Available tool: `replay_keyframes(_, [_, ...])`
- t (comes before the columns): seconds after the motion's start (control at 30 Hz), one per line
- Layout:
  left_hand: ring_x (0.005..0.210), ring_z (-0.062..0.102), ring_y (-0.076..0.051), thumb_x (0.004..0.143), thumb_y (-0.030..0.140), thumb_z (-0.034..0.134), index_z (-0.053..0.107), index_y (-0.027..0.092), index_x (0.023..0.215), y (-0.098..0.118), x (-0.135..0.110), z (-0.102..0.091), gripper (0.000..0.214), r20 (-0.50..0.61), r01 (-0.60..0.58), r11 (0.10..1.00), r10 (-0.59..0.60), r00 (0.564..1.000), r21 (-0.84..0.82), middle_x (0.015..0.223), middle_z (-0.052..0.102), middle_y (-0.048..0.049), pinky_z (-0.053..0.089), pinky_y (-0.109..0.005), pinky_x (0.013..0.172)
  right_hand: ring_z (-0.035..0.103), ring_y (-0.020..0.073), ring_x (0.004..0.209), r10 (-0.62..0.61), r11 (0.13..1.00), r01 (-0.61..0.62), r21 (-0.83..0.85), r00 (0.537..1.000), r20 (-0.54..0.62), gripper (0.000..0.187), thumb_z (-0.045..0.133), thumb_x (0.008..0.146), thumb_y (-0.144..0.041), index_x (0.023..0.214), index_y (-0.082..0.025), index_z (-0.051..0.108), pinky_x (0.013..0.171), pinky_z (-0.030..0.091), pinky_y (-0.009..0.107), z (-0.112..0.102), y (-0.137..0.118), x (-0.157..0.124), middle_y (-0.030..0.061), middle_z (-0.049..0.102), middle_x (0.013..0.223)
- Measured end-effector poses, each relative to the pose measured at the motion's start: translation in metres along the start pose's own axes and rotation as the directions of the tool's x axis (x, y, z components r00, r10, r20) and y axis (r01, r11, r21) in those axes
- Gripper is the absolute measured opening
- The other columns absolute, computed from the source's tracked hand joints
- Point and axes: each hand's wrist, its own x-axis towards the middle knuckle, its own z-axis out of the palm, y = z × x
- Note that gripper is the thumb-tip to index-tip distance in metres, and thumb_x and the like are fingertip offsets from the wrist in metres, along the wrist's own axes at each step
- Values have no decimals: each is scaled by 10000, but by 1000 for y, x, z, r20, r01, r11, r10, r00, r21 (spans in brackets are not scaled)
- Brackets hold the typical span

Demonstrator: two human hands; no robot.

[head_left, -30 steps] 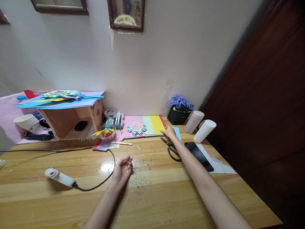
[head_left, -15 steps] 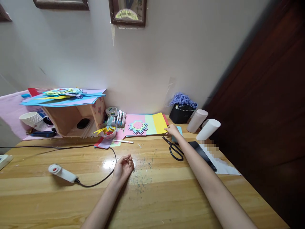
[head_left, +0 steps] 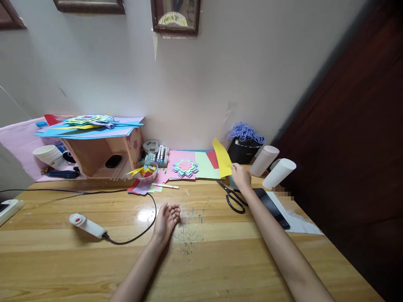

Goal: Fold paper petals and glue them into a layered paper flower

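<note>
My right hand (head_left: 242,178) pinches the lower right edge of a yellow paper sheet (head_left: 222,159), which is lifted and tilted off the stack. Beneath and left of it lie a light green sheet (head_left: 204,165), a red piece of paper (head_left: 213,160) and a pink sheet (head_left: 174,158). A layered paper flower (head_left: 185,167) rests on the pink one. Black-handled scissors (head_left: 233,198) lie just below my right hand. My left hand (head_left: 167,220) rests palm up on the table with loosely curled fingers, holding nothing, beside small paper scraps (head_left: 190,235).
At the left stands a pink box (head_left: 100,157) topped with coloured paper. A bowl of scraps (head_left: 147,173), markers (head_left: 162,155) and a corded white device (head_left: 88,225) are nearby. On the right are a black container with purple yarn (head_left: 244,149), white cylinders (head_left: 279,173) and a dark tablet-like slab (head_left: 272,208).
My right hand has lifted the yellow sheet off the stack and moved it right, uncovering the red paper. My left hand stays in place. The view has shifted slightly.
</note>
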Motion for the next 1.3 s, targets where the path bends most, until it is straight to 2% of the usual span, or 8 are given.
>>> replay_keyframes(0.23, [805,616,-225,739,383,597,598,98,986,-19,3,33,377,88,-6,914,-32,996,405,1005,621,-164,475,-322,698,646,234,708,-69,861,-57,506,972,226,450,528,718,-533,941,-151,605,633,495,329,8,24,-88,85,688,808])
replay_keyframes(0.33, [866,601,-219,712,339,636,623,135,929,-22,10,56,298,123,-80,895,28,992,438,1013,630,-128,463,-291,712,647,215,756,-154,698,-237,676,872,464,365,612,693,-468,906,-172,604,717,482,322,13,20,-122,66,687,832])
replay_keyframes(0.43, [788,606,-205,706,278,639,641,129,805,-19,17,68,179,88,-232,857,216,972,460,849,666,-86,448,-254,673,649,202,741,-181,691,-397,604,714,676,340,619,709,-424,937,-173,595,674,489,305,12,14,-143,62,686,820])
replay_keyframes(0.5, [692,610,-212,719,268,621,636,119,759,-15,19,68,156,45,-193,861,195,980,471,751,671,-82,446,-267,616,645,183,740,-186,705,-414,576,676,713,353,599,732,-417,982,-169,589,660,493,289,10,11,-147,67,682,833])
replay_keyframes(0.77, [651,633,-221,705,266,638,641,84,887,-19,18,58,258,150,69,891,-152,977,449,778,685,-127,454,-290,615,641,200,832,-151,653,-317,688,836,528,482,593,722,-434,1126,-176,544,716,523,340,30,7,-113,87,662,966])
replay_keyframes(1.03, [735,640,-234,739,224,577,635,71,900,-41,20,47,229,179,105,912,-189,966,396,861,678,-157,475,-310,679,624,219,911,-150,755,-38,654,962,229,413,529,780,-359,1147,-169,525,800,499,354,47,0,-127,89,666,982])
replay_keyframes(1.17, [794,635,-244,734,212,576,634,68,875,-48,18,44,210,154,134,928,-198,968,348,830,678,-152,475,-307,685,590,200,987,-354,862,277,424,928,113,331,446,831,-263,1143,-260,558,857,478,347,44,0,-136,40,621,1100])
replay_keyframes(1.3, [829,624,-249,726,212,582,631,85,915,-48,18,44,233,187,102,941,-170,968,323,887,674,-136,464,-314,722,508,175,1116,-599,795,552,250,778,190,468,339,835,-108,1230,-314,479,963,405,371,41,1,-138,-14,560,1197])
